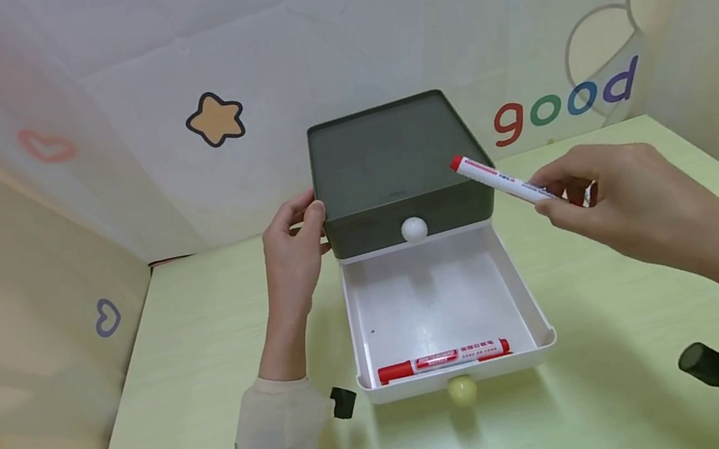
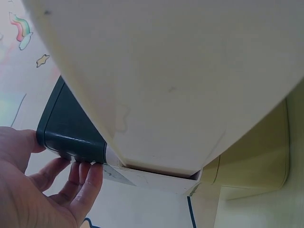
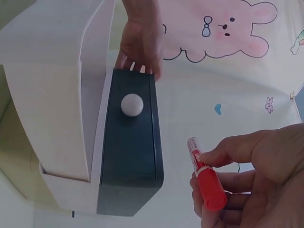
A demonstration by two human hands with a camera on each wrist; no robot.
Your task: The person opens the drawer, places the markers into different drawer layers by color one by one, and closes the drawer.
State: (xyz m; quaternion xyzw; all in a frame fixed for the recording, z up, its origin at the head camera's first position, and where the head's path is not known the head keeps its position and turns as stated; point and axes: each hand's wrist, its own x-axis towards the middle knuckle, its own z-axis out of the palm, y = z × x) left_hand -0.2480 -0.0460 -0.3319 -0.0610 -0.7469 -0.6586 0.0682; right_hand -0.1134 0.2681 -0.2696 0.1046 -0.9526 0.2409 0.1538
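Note:
A small drawer box with a dark green top tier (image 1: pixel 393 150) and a white knob (image 1: pixel 414 229) stands on the table. Its white drawer (image 1: pixel 541 337), with a yellow knob (image 1: pixel 463 391), is pulled out toward me. A red-and-white whiteboard marker (image 1: pixel 444 359) lies along the drawer's front wall. My left hand (image 1: pixel 295 248) holds the left side of the green tier; the left wrist view shows its thumb and fingertips on it. Above the box's right side, my right hand (image 1: pixel 604 201) pinches another red-and-white whiteboard marker (image 1: pixel 500 182), its far end red. That marker is clear of the drawer.
The pale green table (image 1: pixel 222 345) extends on both sides of the box. A printed cloth (image 1: pixel 134 136) hangs close behind and at the sides. In the left wrist view, a yellow tier (image 2: pixel 256 156) lies beyond the white drawer. Black wrist mounts (image 1: pixel 711 365) stick out from the sleeves.

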